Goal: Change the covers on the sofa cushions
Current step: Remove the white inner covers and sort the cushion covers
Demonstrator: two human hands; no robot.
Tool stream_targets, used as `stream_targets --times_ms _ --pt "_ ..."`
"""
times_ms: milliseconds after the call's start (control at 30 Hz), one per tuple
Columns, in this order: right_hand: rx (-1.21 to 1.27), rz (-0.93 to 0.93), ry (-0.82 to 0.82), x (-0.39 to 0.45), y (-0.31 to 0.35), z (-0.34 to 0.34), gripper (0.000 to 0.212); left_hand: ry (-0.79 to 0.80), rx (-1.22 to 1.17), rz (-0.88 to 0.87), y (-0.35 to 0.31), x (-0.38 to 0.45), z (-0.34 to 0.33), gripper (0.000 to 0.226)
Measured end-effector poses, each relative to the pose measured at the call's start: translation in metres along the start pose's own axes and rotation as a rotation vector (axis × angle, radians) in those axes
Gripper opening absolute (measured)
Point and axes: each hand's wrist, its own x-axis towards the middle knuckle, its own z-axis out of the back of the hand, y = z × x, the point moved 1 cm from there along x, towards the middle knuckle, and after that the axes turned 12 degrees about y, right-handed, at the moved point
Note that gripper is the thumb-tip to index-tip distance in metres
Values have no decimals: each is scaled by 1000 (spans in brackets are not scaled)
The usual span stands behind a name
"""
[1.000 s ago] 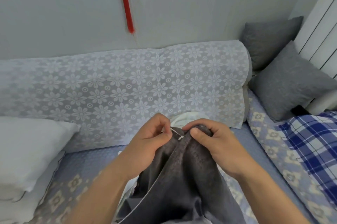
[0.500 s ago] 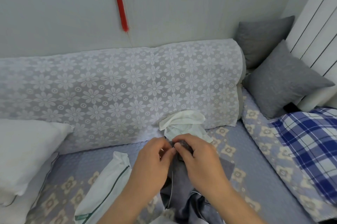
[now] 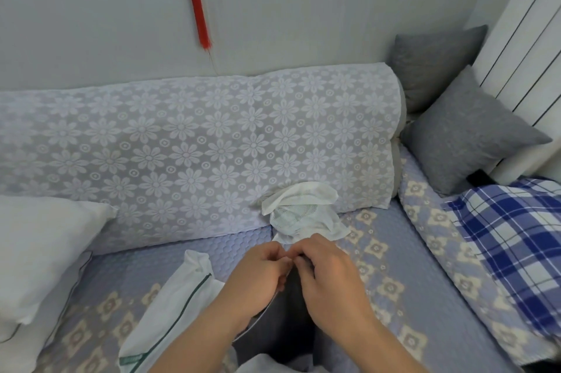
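**Grey cover at its top edge, both hands pinching**

The grey cover (image 3: 282, 321) lies on the sofa seat (image 3: 230, 254), in front of the lace-draped backrest (image 3: 194, 154), running down toward the wearer. Left hand (image 3: 258, 275) and right hand (image 3: 331, 278) meet at its far end, fingers curled and pinching the fabric edge between them. Whether they hold a zip pull or only cloth is hidden by the fingers.

Just beyond the hands, against the foot of the backrest, a crumpled white mesh cover (image 3: 300, 211). Left of the grey cover, a white cover with dark green piping (image 3: 173, 309), lying flat. Further left along the backrest, a white pillow (image 3: 39, 254). At the backrest's right end, two grey cushions (image 3: 464, 129) already dressed.

Judgement: midway. Two cushions look done; the grey cover in hand appears to be at its opening or closing stage, and the white pillow likely awaits a cover.
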Motion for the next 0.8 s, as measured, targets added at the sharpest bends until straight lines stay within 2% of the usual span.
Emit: stream_targets --times_ms 100,367,500,700,800 --pt "3 -26 -30 2 -4 3 22 -98 254 -11 3 6 0 19" --pt "223 -204 -85 3 -9 14 25 -97 267 94 19 20 10 16" --pt "297 -221 -100 4 -10 22 27 -113 287 155 35 31 16 20" --pt "395 -223 -214 6 -12 51 28 -242 305 311 78 45 39 16" --pt "305 -299 -243 8 -29 63 24 -291 288 253 76 43 46 20"
